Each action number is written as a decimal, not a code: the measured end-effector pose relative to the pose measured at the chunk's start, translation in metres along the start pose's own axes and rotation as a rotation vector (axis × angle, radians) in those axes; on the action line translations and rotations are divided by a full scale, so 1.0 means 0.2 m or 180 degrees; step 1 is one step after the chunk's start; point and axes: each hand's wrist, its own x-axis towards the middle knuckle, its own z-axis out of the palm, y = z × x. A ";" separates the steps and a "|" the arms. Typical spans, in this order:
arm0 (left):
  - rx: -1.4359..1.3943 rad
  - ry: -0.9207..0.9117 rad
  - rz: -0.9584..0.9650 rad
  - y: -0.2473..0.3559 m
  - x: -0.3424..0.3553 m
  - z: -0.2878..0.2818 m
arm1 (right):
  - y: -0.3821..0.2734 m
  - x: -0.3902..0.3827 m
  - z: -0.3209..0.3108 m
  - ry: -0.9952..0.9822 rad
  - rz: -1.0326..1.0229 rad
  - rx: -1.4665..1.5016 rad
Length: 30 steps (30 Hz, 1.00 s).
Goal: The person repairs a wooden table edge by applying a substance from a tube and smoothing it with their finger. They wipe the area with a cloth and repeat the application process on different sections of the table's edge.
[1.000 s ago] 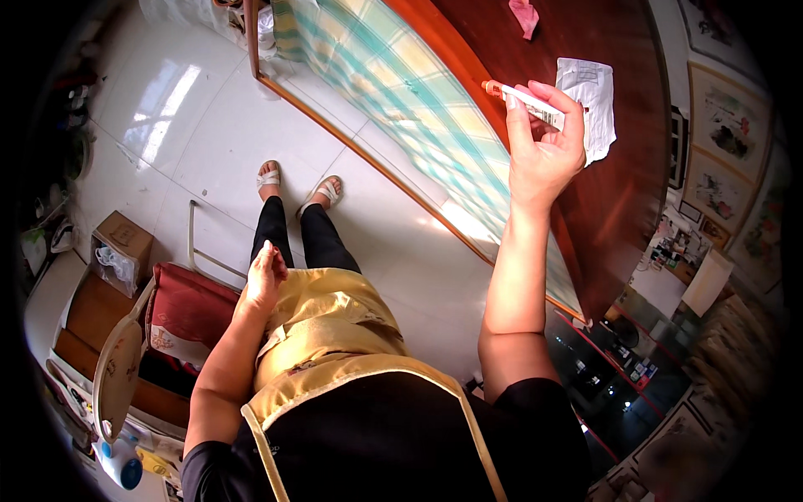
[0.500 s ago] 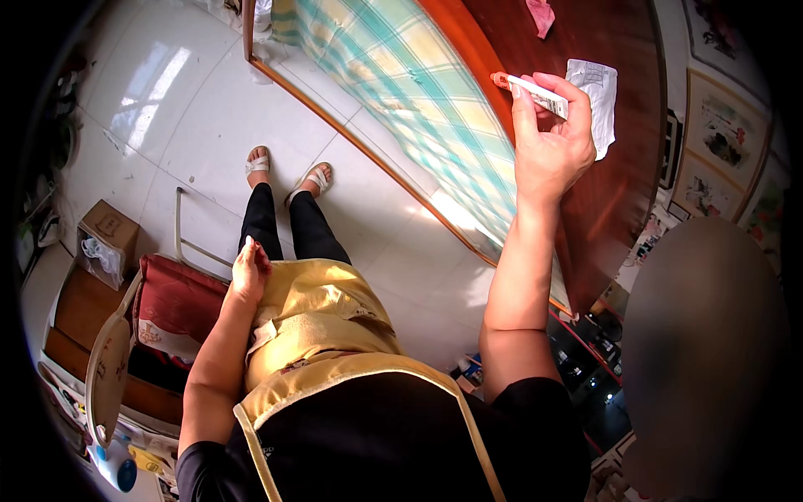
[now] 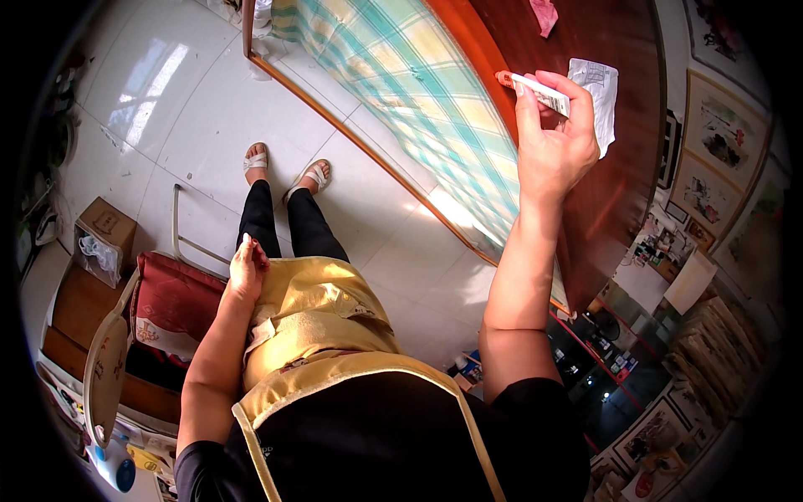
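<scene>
My right hand (image 3: 559,138) is closed around a slim white tube (image 3: 548,99) with dark print, pinched between thumb and fingers. Its orange-red cap end (image 3: 504,78) points to the left. Hand and tube are over a dark red-brown wooden surface (image 3: 585,217). Just behind my fingers lies a crumpled white paper packet (image 3: 598,92). By my left thigh, at the edge of the yellow apron (image 3: 326,284), my left hand (image 3: 248,269) is curled with thumb and fingers together. Whatever it holds, if anything, is hidden.
A checked green and yellow cloth (image 3: 393,92) hangs beside the wooden surface. A pink cloth scrap (image 3: 545,15) lies at its far end. To my left stand a chair with a dark red cushion (image 3: 171,293) and a cardboard box (image 3: 104,230). Framed pictures (image 3: 723,125) line the right side.
The large blurred grey shape at the right is gone, uncovering shelves and stacked papers. My right hand with the tube has shifted very slightly right; my left hand stays about where it was.
</scene>
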 end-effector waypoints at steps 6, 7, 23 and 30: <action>-0.0012 0.0016 -0.0027 0.01 -0.01 0.01 | 0.01 0.00 0.01 0.0008 -0.0088 0.0118; -0.0026 0.0011 -0.0028 0.01 -0.01 0.01 | 0.01 0.01 0.01 0.0008 -0.0042 0.0162; -0.0055 0.0009 0.0012 0.00 0.00 0.00 | 0.03 0.02 -0.01 -0.0021 0.0864 0.2209; -0.0011 0.0003 -0.0008 0.01 0.00 -0.01 | 0.00 0.00 0.01 0.0015 0.0964 0.1825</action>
